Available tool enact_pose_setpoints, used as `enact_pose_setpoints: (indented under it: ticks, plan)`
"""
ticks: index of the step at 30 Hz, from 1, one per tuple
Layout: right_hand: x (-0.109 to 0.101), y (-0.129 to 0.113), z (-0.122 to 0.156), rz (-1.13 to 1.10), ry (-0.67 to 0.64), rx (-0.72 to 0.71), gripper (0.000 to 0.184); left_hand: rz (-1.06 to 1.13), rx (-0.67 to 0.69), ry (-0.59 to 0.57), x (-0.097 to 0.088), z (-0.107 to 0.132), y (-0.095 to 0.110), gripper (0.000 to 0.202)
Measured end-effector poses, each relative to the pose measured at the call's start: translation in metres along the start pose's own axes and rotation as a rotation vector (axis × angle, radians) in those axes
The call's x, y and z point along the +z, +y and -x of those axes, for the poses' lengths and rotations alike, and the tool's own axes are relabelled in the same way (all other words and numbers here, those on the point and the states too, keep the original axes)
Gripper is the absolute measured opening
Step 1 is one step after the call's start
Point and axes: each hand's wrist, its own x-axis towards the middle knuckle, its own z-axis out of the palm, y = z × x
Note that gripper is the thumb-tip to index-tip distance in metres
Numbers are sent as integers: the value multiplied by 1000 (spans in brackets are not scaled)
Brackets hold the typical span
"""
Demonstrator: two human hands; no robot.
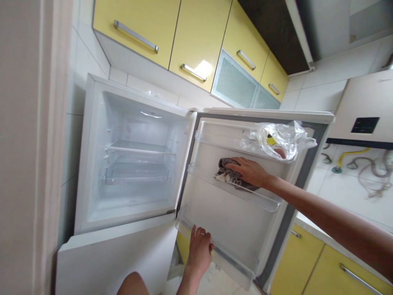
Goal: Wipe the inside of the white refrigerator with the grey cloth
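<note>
A white fridge stands open, its compartment (135,164) bare inside with a glass shelf and a clear drawer. My right hand (250,171) presses a grey cloth (229,175) against the inner wall of the open door (233,217), just above the middle door shelf. My left hand (199,248) grips the rim of the lowest door shelf, fingers curled over its edge. A crumpled clear plastic bag (276,139) with something yellow in it sits in the top door shelf, right of my right hand.
Yellow wall cabinets (196,37) hang above the fridge. A white water heater (365,110) with hoses below it is on the tiled wall at right. Yellow base cabinets (310,266) and a counter edge lie under my right arm. A white door frame fills the left.
</note>
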Motion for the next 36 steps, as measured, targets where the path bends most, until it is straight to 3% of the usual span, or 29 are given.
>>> enact_pose_setpoints:
  ticks: [7, 15, 20, 23, 27, 30, 36]
  plan:
    - [-15, 21, 77, 85, 103, 173, 65, -27, 1, -2, 1, -2, 3, 24]
    - [-32, 12, 114, 96, 200, 229, 77, -70, 29, 11, 9, -3, 1, 23]
    - [-35, 9, 130, -45, 306, 239, 75, -84, 36, 14, 10, -3, -1, 22]
    - [-35, 14, 120, -259, 276, 223, 67, -94, 43, 14, 9, -2, -1, 21]
    - [-35, 18, 81, -641, -38, 136, 63, -107, 45, 17, 8, -2, 1, 23]
    - [-28, 15, 44, -798, -213, 87, 65, -104, 43, 17, 7, -1, 2, 24]
    - [7, 5, -25, -923, -202, -14, 64, -84, 44, 26, 8, 1, -1, 23]
